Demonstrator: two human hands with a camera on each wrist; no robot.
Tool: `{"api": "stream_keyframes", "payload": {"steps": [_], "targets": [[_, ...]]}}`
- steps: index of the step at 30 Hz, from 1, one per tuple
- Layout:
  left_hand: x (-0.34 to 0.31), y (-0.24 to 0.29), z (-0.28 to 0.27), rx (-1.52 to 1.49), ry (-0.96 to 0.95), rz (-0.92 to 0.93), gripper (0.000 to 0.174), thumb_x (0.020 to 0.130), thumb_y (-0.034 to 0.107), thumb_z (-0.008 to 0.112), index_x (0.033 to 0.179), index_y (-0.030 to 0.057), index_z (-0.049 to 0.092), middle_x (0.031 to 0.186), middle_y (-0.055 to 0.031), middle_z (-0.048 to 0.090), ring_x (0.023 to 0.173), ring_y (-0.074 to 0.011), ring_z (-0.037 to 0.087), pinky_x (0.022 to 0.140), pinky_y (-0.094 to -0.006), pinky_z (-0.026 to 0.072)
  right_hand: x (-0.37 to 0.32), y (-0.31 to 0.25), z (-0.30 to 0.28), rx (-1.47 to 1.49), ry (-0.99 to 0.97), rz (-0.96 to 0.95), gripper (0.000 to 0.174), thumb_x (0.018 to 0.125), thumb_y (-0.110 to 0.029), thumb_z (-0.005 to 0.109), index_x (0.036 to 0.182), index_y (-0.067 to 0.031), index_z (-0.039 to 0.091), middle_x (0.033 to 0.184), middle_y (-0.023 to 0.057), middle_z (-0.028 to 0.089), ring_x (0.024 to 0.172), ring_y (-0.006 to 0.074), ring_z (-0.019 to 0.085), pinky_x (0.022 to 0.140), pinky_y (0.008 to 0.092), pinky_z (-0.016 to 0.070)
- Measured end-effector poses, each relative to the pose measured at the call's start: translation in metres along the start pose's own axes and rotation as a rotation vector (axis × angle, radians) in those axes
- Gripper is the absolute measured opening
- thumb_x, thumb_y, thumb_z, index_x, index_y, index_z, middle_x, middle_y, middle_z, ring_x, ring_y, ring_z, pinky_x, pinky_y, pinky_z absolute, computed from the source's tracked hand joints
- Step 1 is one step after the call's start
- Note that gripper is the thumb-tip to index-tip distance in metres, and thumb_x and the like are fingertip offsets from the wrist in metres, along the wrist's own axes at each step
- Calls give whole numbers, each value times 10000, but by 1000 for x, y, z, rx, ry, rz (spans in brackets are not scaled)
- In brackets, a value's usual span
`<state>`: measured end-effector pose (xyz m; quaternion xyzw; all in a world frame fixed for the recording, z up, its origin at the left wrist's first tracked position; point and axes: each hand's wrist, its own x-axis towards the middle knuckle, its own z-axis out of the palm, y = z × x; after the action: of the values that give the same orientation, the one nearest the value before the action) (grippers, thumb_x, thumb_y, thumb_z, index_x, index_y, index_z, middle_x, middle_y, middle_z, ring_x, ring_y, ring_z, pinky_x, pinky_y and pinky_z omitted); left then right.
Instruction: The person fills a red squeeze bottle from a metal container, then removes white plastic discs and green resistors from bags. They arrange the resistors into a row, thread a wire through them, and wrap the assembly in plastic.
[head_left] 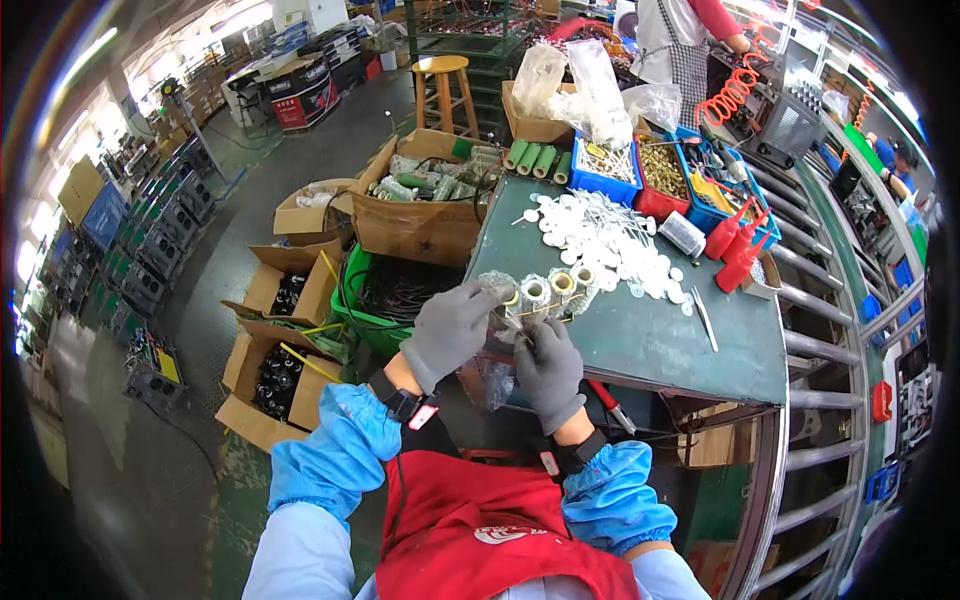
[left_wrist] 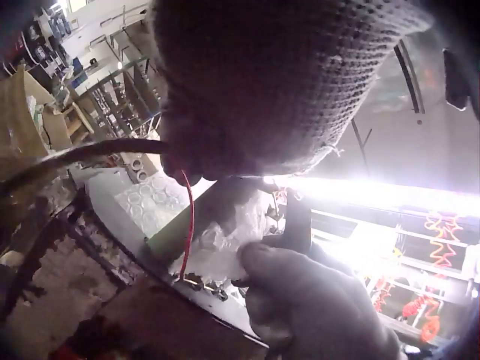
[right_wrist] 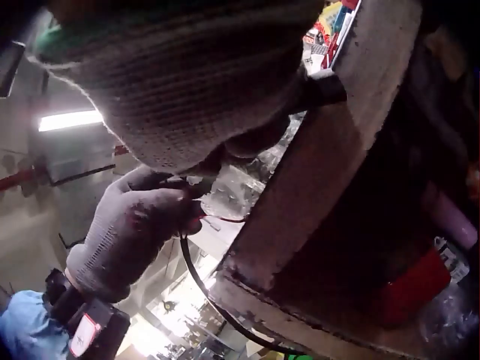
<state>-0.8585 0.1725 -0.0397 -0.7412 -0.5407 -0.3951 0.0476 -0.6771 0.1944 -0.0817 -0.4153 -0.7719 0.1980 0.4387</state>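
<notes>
At the near left corner of the green-topped table (head_left: 660,350), both grey-gloved hands meet over a row of tubes (head_left: 563,283) in clear bubble wrap. The left hand (head_left: 452,330) holds a black cable (left_wrist: 90,155) between curled fingers. A thin red wire (left_wrist: 189,217) hangs from its fingertips, in front of a wrapped green tube. From the near side, the right hand (head_left: 550,375) pinches the wrapped tubes, thumb and fingertips against the crinkled plastic (left_wrist: 229,236). The right wrist view shows the black cable (right_wrist: 202,281) curving down from the left fingers. The gloves hide the wire ends.
White discs with stems (head_left: 610,235) lie heaped behind the tubes. Red squeeze bottles (head_left: 738,245), tweezers (head_left: 705,320) and parts bins (head_left: 607,170) stand or lie right and behind. Open cartons (head_left: 270,370) and a green crate (head_left: 375,290) are on the left, a roller conveyor (head_left: 820,400) on the right.
</notes>
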Motion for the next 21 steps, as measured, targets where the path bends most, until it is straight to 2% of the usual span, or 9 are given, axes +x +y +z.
{"api": "stream_keyframes", "payload": {"steps": [3, 6, 7, 10, 13, 16, 18, 20, 21], "targets": [[1, -2, 3, 40, 8, 13, 381, 837, 36, 590, 1188, 159, 674, 978, -103, 678, 766, -340, 670, 638, -425, 563, -11, 6, 1, -209, -69, 20, 120, 843, -131, 679, 940, -70, 645, 945, 157, 626, 796, 396, 641, 648, 458, 513], [10, -1, 3, 40, 16, 7, 392, 836, 22, 593, 1206, 133, 663, 999, -122, 676, 795, -345, 672, 671, -426, 568, -26, 8, -15, 89, 7, -5, 142, 856, -93, 657, 989, -45, 653, 849, 170, 599, 718, 362, 611, 647, 409, 498], [6, -1, 3, 34, -2, 0, 405, 827, 7, 594, 1211, 118, 660, 1017, -132, 674, 822, -346, 672, 697, -420, 570, -29, 16, -15, 133, -1, 65, 135, 899, -111, 653, 1006, -29, 641, 812, 108, 613, 663, 241, 600, 630, 345, 482], [3, 8, 9, 13, -8, 1, 418, 791, 46, 657, 1208, 71, 643, 1097, -169, 669, 899, -368, 677, 755, -407, 577, -34, 26, -14, 548, 17, 412, 195, 891, -129, 672, 1032, 6, 662, 925, 143, 648, 763, 270, 635, 706, 351, 513], [5, 18, 12, 3, 26, 12, 491, 769, 96, 701, 1249, 52, 607, 1180, -184, 649, 978, -381, 670, 808, -418, 572, -27, 23, -17, 513, -34, 408, 247, 923, -148, 663, 1102, 22, 660, 977, 161, 676, 837, 203, 650, 775, 323, 516], [15, 34, 7, 16, 8, -44, 566, 763, 121, 716, 1304, 50, 566, 1244, -188, 625, 1044, -383, 655, 863, -426, 558, -12, -7, -44, 602, 100, 546, 254, 934, -155, 654, 1110, 29, 655, 993, 155, 695, 878, 182, 655, 814, 319, 517], [24, 39, 8, 26, 5, -100, 605, 769, 123, 713, 1347, 66, 542, 1266, -177, 614, 1073, -375, 646, 889, -426, 547, 2, 14, -50, 600, 258, 501, 280, 952, -152, 650, 1133, 61, 628, 983, 95, 698, 863, 139, 632, 788, 293, 518], [28, 28, 14, -18, -145, -94, 609, 775, 121, 709, 1360, 89, 545, 1254, -161, 620, 1078, -364, 646, 901, -409, 541, 23, 23, -68, 670, 187, 526, 295, 959, -146, 642, 1194, 32, 620, 846, -5, 596, 676, 50, 497, 582, 224, 419], [31, 21, 16, -38, -219, -90, 611, 778, 120, 708, 1366, 100, 546, 1248, -154, 623, 1081, -359, 645, 907, -400, 538, 29, 39, -66, 653, 184, 466, 338, 949, -128, 651, 1240, 39, 604, 893, 17, 629, 750, 72, 546, 665, 233, 456]]}}
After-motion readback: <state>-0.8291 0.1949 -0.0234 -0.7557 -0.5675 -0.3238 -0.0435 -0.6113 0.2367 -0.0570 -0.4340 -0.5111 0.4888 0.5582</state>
